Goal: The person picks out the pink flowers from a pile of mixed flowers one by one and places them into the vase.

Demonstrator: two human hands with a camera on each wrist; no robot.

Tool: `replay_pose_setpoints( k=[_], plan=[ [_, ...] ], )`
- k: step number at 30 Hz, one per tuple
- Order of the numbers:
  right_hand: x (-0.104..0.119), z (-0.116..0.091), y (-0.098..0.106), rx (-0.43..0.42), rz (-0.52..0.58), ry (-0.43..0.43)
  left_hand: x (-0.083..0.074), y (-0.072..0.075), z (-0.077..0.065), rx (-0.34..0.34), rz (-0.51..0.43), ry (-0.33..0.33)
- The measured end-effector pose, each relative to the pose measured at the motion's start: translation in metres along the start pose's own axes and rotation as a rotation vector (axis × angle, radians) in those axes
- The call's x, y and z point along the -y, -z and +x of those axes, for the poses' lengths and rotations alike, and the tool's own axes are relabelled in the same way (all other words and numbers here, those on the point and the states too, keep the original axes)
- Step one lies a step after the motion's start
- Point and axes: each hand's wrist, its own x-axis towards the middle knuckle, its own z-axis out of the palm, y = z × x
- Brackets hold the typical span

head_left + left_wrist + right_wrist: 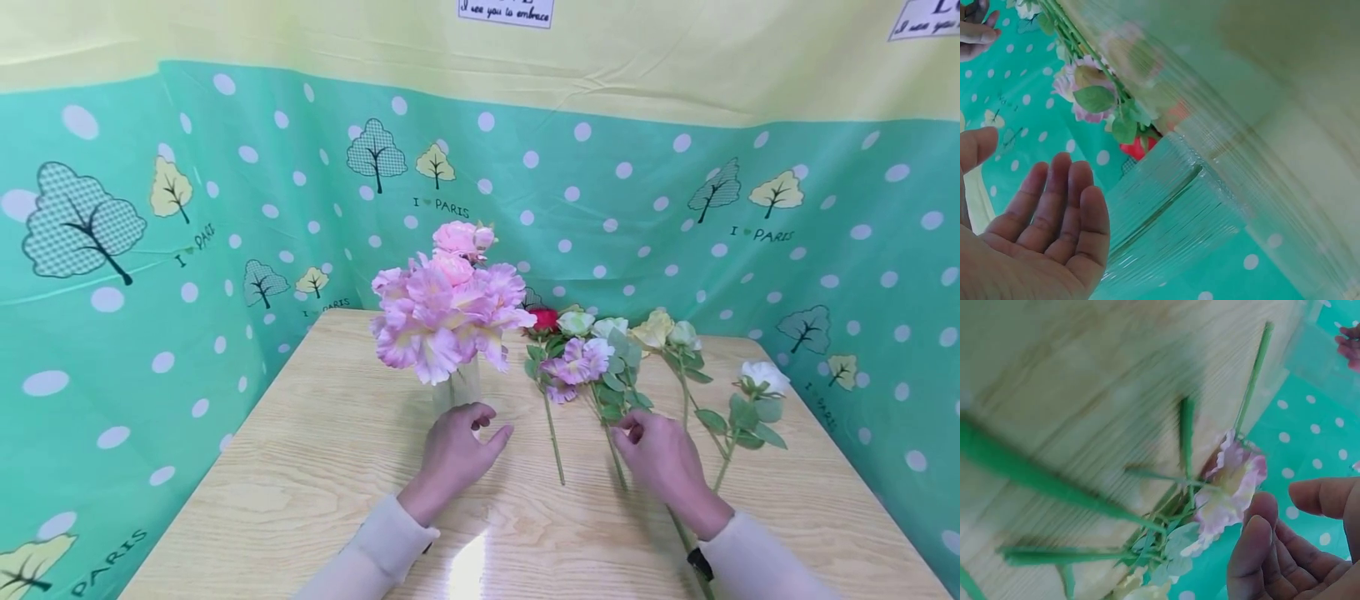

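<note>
A clear ribbed vase [459, 385] stands left of the table's middle, holding large purple-pink blooms [427, 321] and pink roses [454, 238]. Close in front of the vase is my left hand [453, 450], its fingers loosely bent and nothing in them. In the left wrist view, the vase [1166, 206] with a stem inside shows just beyond those fingers. My right hand [666, 460] hovers over the loose stems, thumb apart from the fingers. The right wrist view shows this hand [1297, 562] without a stem, beside a purple-pink flower [1232, 487].
Across the right side of the wooden table [300, 467] lie a red rose [543, 319], a purple flower [576, 362], pale green-white roses [576, 322], a cream rose [654, 328] and a white rose [763, 377]. A green dotted cloth [570, 208] hangs behind.
</note>
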Motion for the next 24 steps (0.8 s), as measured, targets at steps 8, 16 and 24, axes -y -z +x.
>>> replay_pose_setpoints(
  k=[8, 16, 24],
  plan=[
    [-0.013, 0.006, 0.002, 0.070, -0.047, -0.010, 0.000, 0.000, -0.001, 0.019, 0.026, 0.007],
    [-0.018, 0.012, -0.003, 0.162, -0.098, -0.042, 0.000, 0.000, -0.001, 0.032, 0.027, 0.023],
    [-0.017, 0.019, -0.012, 0.269, -0.179, -0.071, 0.000, 0.002, -0.002, 0.029, 0.031, 0.018]
  ],
)
